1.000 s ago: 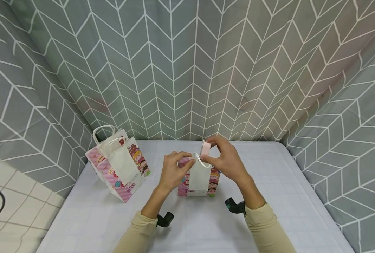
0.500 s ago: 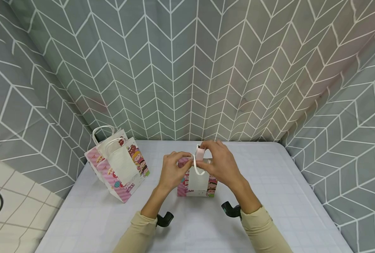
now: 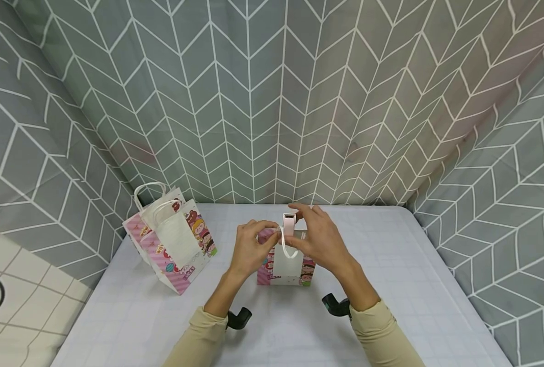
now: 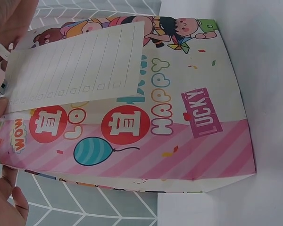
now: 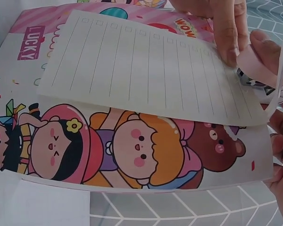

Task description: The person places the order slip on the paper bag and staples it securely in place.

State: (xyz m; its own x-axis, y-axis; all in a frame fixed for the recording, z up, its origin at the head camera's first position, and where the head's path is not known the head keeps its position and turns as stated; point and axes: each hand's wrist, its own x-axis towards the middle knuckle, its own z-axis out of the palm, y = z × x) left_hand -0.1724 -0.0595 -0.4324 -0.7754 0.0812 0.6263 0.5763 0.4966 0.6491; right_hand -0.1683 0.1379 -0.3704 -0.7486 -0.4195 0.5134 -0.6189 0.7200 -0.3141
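A printed paper gift bag stands upright at the table's middle, pink-striped with cartoon figures. A lined white sheet lies against its front. My left hand pinches the sheet and bag at the top edge, left of the white handle. With thumb and fingers, my right hand grips a small pink stapler over the top edge. In the right wrist view, the metal end of the stapler is right at the sheet's upper edge. The handle loops down in front.
Two similar paper bags with white handles stand at the left, one overlapping the other, a white sheet on the front one. Under everything is a white-covered table; a patterned grey curtain hangs close behind it.
My right hand has moved left with the stapler, bringing it behind the handle at the bag's top edge; the stapler stands straighter. My left hand has stayed in place.
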